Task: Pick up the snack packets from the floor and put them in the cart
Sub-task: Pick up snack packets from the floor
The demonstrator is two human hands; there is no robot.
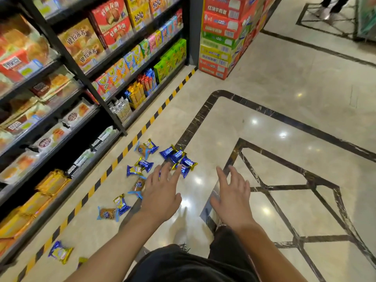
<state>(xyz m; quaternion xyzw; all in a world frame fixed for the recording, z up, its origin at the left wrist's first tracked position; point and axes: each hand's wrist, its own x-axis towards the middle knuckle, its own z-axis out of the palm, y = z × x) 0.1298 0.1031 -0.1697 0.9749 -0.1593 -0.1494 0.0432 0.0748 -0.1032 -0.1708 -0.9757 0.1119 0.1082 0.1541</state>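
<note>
In the head view, both hands reach forward over the floor (284,82) with fingers spread, holding nothing. The left hand (162,192) is above the snack packets (175,157), which lie scattered on the floor near the shelves (67,64) at the left. The right hand (234,198) is beside it, to the right.

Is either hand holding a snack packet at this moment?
No: the left hand and right hand both reach out with spread, empty fingers, while the snack packets lie on the floor.
</note>
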